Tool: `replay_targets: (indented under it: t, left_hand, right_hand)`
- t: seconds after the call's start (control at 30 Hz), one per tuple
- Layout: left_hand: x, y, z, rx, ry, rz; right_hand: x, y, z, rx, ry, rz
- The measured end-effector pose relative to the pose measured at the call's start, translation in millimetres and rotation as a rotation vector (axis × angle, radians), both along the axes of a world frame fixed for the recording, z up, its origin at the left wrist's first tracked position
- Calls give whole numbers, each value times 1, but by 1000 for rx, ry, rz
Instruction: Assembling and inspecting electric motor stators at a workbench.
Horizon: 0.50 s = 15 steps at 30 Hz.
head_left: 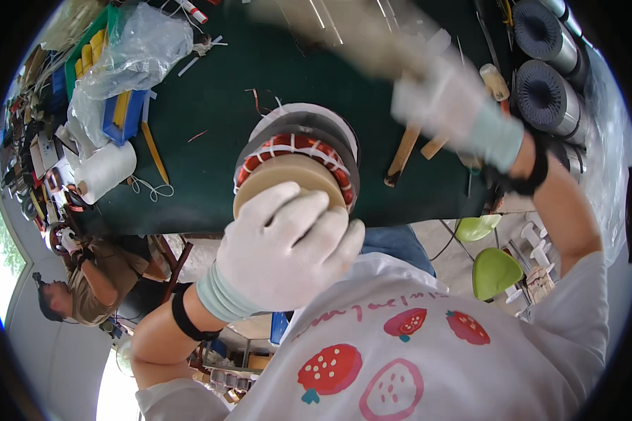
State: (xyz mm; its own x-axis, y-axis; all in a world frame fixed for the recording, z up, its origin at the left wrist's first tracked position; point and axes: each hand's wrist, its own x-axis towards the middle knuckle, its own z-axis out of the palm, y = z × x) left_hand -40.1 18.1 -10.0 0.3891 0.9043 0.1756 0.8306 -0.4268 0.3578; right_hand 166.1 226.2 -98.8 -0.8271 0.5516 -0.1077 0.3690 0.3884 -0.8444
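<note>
In a white knit glove, my left hand (288,242) has its fingers curled over the near edge of a beige round block (288,177). The block sits against a motor stator (347,144) with a dark grey ring body. Red-copper windings (295,144) laced with white cord show around the block. My right hand (435,98), also gloved, is raised at the upper right and smeared by motion. A long beige-brown object (358,42) extends from it toward the upper left, too blurred to name; it seems held, though the fingers are hidden in the blur.
Wooden-handled tools (402,158) lie on the dark green table (203,182). At left are a thread spool (107,172), a blue bin (123,116) and a plastic bag (137,52). Grey cylindrical cores (549,97) line the right. Another person (109,277) works at far left.
</note>
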Motion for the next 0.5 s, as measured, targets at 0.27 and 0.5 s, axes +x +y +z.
replay_targets:
  t: [0.27,0.5]
  left_hand:
    - [23,-3,3,-2,73,334]
    - [14,1,4,-48,16,194]
  right_hand:
    - [-6,42,22,-299,99,-323]
    - [4,-3,30,-128,-283,339]
